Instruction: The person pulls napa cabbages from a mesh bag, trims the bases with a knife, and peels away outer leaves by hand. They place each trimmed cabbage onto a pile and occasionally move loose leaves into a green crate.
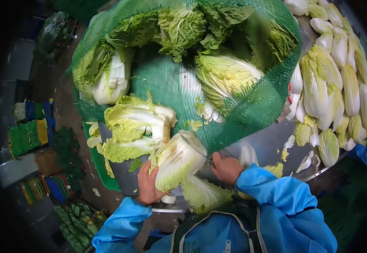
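A pale napa cabbage with brown marks lies tilted on the metal table in front of me. My left hand grips its near left side, thumb up along the leaves. My right hand is closed around a knife, whose thin, seemingly curved blade reaches across the cabbage's white base end. Where the blade meets the cabbage is hard to make out. A loose outer leaf spreads below the cabbage. Cut-off leaves with thick white ribs lie just behind it.
A green mesh sack lies open across the table, holding several untrimmed cabbages. Trimmed cabbages are piled at the right. A green crate stands at the table's left edge. Leaf scraps lie near the right front rim.
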`<state>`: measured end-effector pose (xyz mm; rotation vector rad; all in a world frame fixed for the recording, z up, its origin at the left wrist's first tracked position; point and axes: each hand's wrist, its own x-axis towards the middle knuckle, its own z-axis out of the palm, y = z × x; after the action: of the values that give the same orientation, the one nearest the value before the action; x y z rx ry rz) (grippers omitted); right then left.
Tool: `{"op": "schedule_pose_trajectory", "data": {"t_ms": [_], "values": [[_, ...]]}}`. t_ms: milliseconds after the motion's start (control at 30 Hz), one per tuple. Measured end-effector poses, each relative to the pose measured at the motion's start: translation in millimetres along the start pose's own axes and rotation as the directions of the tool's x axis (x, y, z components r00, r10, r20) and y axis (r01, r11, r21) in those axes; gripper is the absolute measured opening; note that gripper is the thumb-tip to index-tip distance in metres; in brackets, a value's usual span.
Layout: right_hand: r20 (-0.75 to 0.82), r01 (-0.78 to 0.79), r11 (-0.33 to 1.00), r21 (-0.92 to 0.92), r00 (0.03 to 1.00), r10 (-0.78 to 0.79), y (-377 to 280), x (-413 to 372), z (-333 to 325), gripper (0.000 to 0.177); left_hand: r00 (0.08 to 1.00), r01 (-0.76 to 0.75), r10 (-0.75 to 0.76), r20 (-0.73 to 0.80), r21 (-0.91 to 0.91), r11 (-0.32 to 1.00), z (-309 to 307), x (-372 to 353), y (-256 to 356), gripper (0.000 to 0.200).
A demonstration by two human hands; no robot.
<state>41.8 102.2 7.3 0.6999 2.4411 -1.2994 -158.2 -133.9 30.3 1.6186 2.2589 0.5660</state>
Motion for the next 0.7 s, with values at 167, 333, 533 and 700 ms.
{"op": "schedule_pose_trajectory", "data": {"t_ms": [167,333,533,700], "values": [[0.114,-0.080,0.991,-0.103,0.989,0.092,8.0,21.1,9.2,0.024,0.998,-0.053,0.051,-0.029,-0.074,0.996,4.3,-0.5,-12.4,0.093],[0.001,-0.067,0.960,-0.273,0.998,0.070,0.6,34.8,12.4,0.028,0.991,-0.085,0.074,-0.111,-0.101,0.991,9.0,-9.5,-19.6,0.094],[0.333,-0.322,0.503,0.802,0.940,0.072,-15.7,26.0,-12.4,0.035,0.975,-0.117,0.099,-0.200,-0.083,0.990,14.6,-26.8,-21.7,0.097],[0.108,-0.049,0.778,0.626,0.994,-0.024,-79.1,-5.7,-61.0,0.048,0.920,-0.120,0.086,-0.381,-0.067,0.990,18.7,-34.8,-5.4,0.107]]}}
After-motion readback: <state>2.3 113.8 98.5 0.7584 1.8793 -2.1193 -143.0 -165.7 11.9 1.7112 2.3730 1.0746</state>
